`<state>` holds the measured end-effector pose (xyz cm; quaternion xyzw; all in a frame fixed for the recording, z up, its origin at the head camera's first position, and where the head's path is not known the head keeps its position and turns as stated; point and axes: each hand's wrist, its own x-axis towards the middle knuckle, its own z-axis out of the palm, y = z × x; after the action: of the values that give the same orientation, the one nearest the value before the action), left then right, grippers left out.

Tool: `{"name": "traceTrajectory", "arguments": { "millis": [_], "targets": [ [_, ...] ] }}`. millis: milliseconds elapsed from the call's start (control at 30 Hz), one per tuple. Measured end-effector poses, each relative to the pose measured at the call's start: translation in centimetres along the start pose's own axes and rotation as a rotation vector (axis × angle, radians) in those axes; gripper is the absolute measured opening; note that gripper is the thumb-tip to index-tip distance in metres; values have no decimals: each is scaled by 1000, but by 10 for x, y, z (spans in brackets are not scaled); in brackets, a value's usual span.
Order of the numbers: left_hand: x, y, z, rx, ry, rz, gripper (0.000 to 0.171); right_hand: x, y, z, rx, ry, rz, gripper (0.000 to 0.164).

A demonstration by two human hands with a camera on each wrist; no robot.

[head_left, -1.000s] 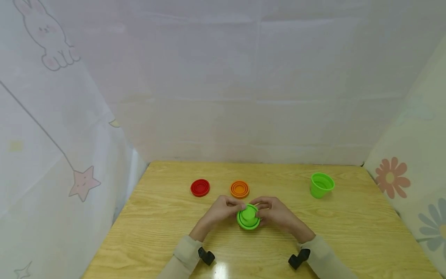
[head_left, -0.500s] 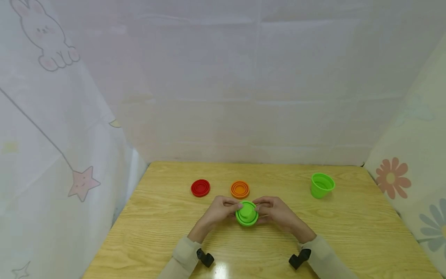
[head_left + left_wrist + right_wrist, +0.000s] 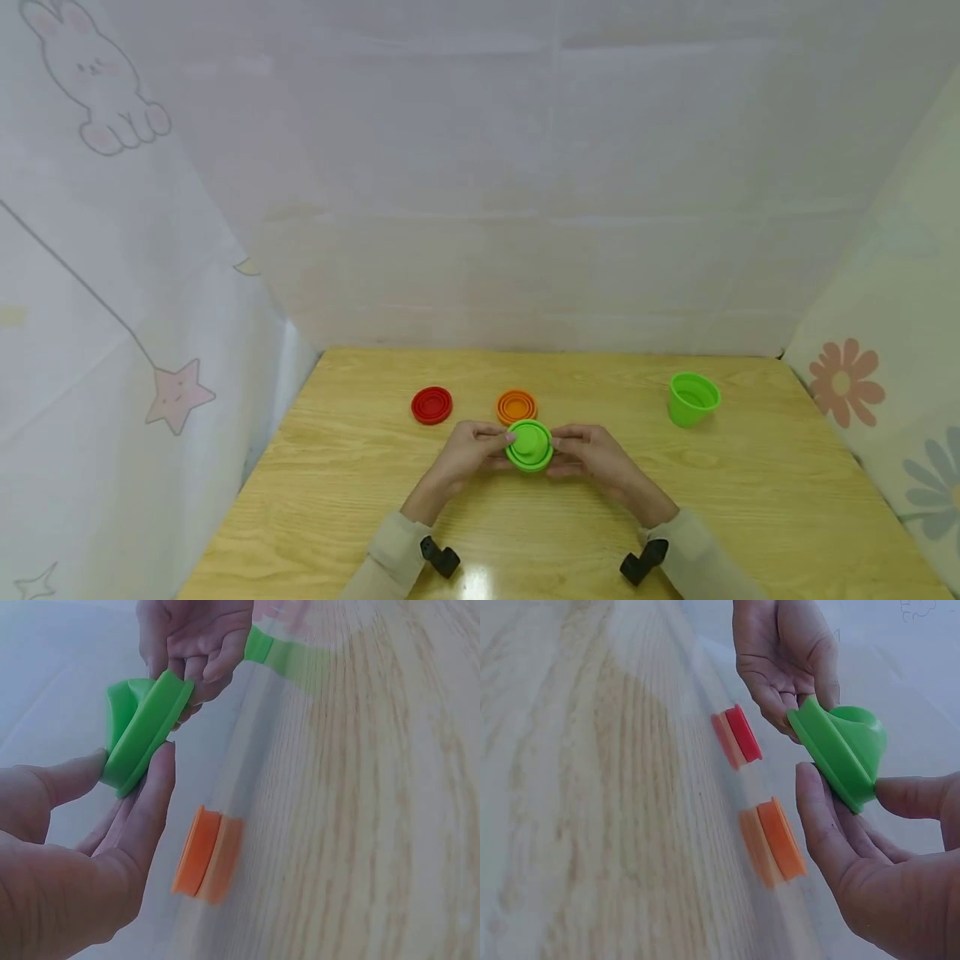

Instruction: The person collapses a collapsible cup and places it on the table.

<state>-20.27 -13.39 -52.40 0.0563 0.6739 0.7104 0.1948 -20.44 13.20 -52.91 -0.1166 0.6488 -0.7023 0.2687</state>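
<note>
Midway between the left hand (image 3: 467, 454) and right hand (image 3: 592, 454), a part-flattened green cup (image 3: 529, 444) was held tilted, pinched by both at opposite edges

I have both forearms (image 3: 428, 500), in loose cream cloth sleeves (image 3: 395, 552), angled inward; my bare left hand (image 3: 468, 450) and bare right hand (image 3: 592, 457) face each other, each pinching, thumb opposite the fingers (image 3: 146, 821).

There are two green cups (image 3: 529, 446) (image 3: 690, 408), one red cup (image 3: 431, 405), one orange cup (image 3: 516, 406), two hands (image 3: 467, 452) (image 3: 594, 455) and one table (image 3: 337, 467).
</note>
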Motion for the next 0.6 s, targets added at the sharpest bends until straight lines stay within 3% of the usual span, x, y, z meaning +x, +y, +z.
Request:
{"name": "traceTrajectory", "arguments": {
  "millis": [267, 467, 600],
  "targets": [
    [1, -2, 0, -32, -23, -20, 33, 0, 1, 1, 13, 6, -30, 49],
    [3, -2, -2, 37, -26, -33, 36, 1, 1, 0, 9, -24, -15, 47],
    [5, 0, -3, 96, -37, -49, 35, 2, 2, -1, 21, -90, 12, 47]
  ]
}}
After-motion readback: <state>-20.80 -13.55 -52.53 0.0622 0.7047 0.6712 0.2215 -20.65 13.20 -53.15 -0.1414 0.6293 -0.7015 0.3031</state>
